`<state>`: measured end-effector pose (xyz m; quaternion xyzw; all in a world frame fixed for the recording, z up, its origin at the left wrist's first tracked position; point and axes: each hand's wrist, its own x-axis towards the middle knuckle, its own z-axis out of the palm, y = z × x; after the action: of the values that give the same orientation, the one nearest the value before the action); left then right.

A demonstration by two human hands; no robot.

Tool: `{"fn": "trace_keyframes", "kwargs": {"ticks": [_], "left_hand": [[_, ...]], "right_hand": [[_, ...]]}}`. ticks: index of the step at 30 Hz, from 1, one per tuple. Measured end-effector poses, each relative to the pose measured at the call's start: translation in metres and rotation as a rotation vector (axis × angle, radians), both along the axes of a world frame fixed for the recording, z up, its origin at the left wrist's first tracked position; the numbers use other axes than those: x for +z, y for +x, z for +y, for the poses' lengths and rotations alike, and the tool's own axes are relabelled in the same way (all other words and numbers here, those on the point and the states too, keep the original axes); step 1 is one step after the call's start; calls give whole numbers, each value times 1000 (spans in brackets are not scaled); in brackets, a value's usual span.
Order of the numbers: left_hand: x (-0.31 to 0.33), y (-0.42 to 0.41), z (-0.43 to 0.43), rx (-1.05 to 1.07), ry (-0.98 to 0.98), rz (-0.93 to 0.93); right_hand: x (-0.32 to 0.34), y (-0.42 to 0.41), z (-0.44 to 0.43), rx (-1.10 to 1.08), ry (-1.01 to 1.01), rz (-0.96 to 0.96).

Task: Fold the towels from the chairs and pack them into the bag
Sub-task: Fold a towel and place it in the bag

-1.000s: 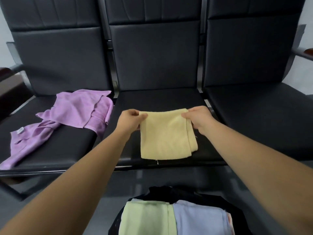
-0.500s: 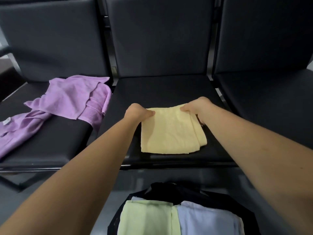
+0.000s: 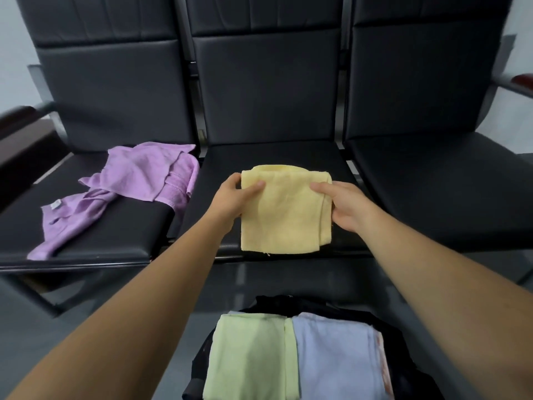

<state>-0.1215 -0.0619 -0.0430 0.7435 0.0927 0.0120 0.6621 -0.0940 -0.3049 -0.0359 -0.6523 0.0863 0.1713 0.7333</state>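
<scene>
The yellow towel (image 3: 284, 210) was soft, matt terry cloth; the chairs (image 3: 269, 90) were smooth, faintly glossy leather-like upholstery.

No readable text; purple towel (image 3: 138, 183) tag illegible.

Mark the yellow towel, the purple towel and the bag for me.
yellow towel (image 3: 284, 215), head view, middle of its folded face.
purple towel (image 3: 144, 174), head view, bunched upper part on the left seat.
bag (image 3: 271, 303), head view, black rim behind the packed towels.

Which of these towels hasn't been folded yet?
The purple towel, lying crumpled on the left chair seat. The yellow, green and blue ones are all folded flat.
</scene>
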Motion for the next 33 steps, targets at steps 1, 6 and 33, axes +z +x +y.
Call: {"fn": "trace_keyframes", "kwargs": {"ticks": [1, 6, 33], "left_hand": [[7, -11, -5, -20, -9, -15], [24, -59, -28, -117, 18, 9], [-140, -149, -92, -270, 609, 434]], "right_hand": [[4, -11, -6, -11, 18, -18], [15, -70, -36, -69, 78, -56], [-144, -166, -89, -6, -966, 94]]}}
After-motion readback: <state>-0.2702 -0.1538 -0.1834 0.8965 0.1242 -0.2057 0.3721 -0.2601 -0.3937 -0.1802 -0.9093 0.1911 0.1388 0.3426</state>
